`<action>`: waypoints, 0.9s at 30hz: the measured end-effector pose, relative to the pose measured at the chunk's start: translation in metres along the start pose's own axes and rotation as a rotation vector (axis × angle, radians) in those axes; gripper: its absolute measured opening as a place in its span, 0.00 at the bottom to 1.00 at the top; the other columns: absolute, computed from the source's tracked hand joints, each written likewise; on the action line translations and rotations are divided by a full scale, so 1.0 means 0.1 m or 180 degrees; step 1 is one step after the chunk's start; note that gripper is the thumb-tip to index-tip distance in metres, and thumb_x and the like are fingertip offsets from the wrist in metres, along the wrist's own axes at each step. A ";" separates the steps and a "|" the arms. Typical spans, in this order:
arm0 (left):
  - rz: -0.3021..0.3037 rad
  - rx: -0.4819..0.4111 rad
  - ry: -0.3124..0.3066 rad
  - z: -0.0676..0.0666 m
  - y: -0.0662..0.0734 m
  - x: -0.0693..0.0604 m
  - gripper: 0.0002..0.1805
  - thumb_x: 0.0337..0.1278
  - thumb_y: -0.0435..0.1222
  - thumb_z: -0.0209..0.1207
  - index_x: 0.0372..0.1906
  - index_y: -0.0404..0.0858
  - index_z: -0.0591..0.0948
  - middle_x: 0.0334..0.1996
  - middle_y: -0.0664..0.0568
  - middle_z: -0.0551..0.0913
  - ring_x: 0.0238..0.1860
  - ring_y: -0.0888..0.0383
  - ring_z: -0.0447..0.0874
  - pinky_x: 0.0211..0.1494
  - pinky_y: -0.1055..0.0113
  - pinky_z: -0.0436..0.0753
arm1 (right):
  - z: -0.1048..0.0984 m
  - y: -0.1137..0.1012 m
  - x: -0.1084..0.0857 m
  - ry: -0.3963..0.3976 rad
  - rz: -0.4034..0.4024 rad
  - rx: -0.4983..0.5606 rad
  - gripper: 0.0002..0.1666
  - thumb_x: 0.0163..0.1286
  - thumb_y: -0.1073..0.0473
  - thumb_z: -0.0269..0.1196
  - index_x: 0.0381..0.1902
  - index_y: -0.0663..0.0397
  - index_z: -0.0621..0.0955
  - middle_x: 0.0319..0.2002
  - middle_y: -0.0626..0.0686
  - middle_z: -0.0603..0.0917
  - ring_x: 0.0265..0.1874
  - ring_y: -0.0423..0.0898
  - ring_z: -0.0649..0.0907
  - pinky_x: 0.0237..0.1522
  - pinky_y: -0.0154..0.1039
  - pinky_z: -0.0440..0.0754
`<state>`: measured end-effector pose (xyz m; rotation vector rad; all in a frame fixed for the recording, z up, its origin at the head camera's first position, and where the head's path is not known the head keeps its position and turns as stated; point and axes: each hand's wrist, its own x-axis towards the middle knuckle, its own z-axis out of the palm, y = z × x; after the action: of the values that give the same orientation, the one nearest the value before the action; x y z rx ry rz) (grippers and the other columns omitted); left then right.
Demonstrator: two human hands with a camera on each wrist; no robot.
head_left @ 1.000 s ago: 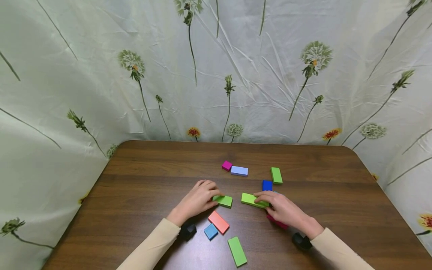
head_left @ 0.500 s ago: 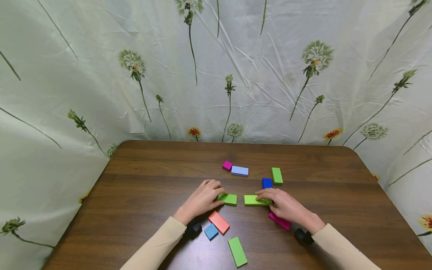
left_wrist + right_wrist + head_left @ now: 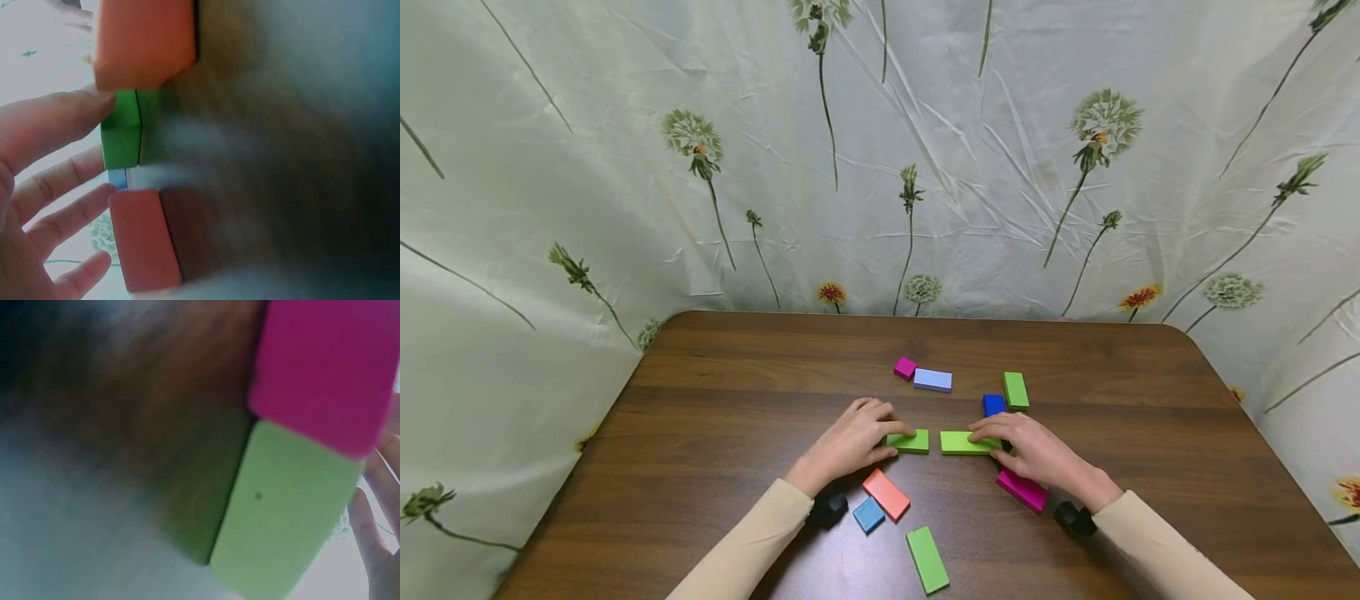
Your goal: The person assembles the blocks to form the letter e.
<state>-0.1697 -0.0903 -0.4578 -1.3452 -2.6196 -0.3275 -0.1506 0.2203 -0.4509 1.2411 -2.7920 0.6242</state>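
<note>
In the head view, my left hand (image 3: 852, 443) pinches a green block (image 3: 917, 442) at its left end, thumb in front and fingers over the top. My right hand (image 3: 1045, 454) grips the right end of a longer lime block (image 3: 958, 442). The two blocks lie nearly in line, a narrow gap apart. Beside my right hand are a magenta block (image 3: 1022, 490) and a blue block (image 3: 993, 406). The left wrist view has the green block (image 3: 122, 134) by my thumb, with a red block (image 3: 147, 240) below. The right wrist view shows the lime block (image 3: 281, 506) under my fingers.
Nearer than the hands lie a salmon block (image 3: 887, 495), a light blue block (image 3: 869, 515) and a green block (image 3: 928, 558). Farther back are a small magenta block (image 3: 906, 367), a pale blue block (image 3: 933, 381) and another green block (image 3: 1016, 390). A flowered cloth (image 3: 880, 150) hangs behind the table.
My left hand has slid the green block to the right. The lime block has turned from slanted to nearly level in my right hand, and the gap between the two blocks has narrowed.
</note>
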 end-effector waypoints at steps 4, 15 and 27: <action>0.0009 -0.0097 -0.0047 -0.01 -0.02 -0.03 0.17 0.55 0.41 0.67 0.52 0.50 0.84 0.42 0.57 0.80 0.49 0.56 0.76 0.61 0.54 0.69 | 0.01 0.01 0.01 0.0050 -0.0092 -0.0034 0.19 0.57 0.71 0.67 0.47 0.54 0.84 0.51 0.51 0.82 0.51 0.51 0.80 0.51 0.51 0.77; 0.0055 -0.0018 -0.0096 -0.01 -0.02 0.03 0.17 0.57 0.40 0.66 0.53 0.52 0.84 0.42 0.58 0.80 0.50 0.56 0.75 0.60 0.55 0.70 | 0.01 0.01 0.05 0.0035 -0.0178 -0.0063 0.19 0.58 0.69 0.68 0.48 0.55 0.84 0.50 0.50 0.83 0.51 0.50 0.80 0.51 0.50 0.77; 0.0074 -0.0057 -0.0072 0.01 0.02 0.08 0.18 0.55 0.41 0.67 0.53 0.52 0.84 0.43 0.59 0.80 0.50 0.57 0.75 0.57 0.56 0.73 | 0.01 0.01 0.05 -0.0008 -0.0087 0.0013 0.18 0.59 0.69 0.67 0.49 0.55 0.84 0.51 0.50 0.82 0.51 0.50 0.80 0.51 0.50 0.77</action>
<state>-0.1723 -0.0825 -0.4569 -1.3920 -2.6233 -0.3349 -0.1547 0.2171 -0.4509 1.2793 -2.7723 0.6276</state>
